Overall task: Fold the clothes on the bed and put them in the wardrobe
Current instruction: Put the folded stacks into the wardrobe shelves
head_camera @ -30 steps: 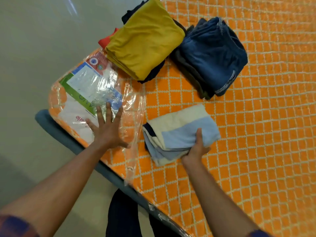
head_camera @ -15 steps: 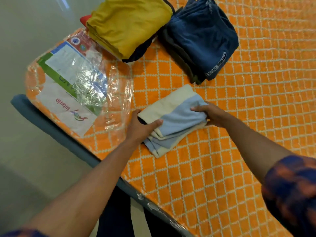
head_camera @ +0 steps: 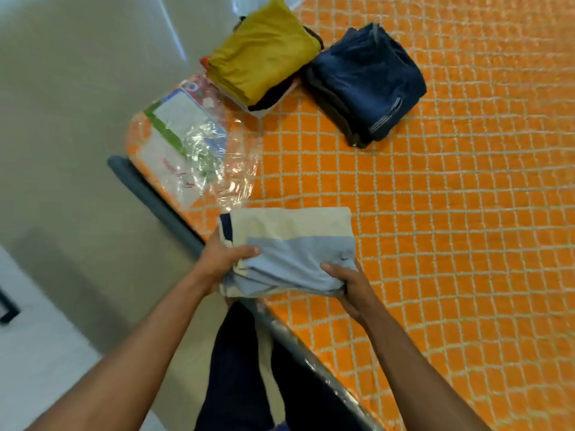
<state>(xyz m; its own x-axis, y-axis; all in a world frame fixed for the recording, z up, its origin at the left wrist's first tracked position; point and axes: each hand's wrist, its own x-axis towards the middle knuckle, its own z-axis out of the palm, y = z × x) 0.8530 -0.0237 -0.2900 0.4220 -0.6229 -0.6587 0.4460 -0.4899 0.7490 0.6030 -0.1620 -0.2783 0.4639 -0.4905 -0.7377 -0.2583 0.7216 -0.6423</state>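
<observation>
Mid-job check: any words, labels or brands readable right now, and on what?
Nothing reads clearly.
Red lettering on the printed paper label under the clear plastic wrap: blurred, unreadable.
Small print on that label's white-and-green panel: too small.
No text visible on the folded cream and light-blue garment, the mustard-yellow folded stack or the dark blue folded stack.

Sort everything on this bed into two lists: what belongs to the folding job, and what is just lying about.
Belongs to the job:
cream and blue garment, gripped by left hand and right hand
yellow folded pile
dark blue folded pile

Just lying about:
clear plastic packaging on the bed
</observation>
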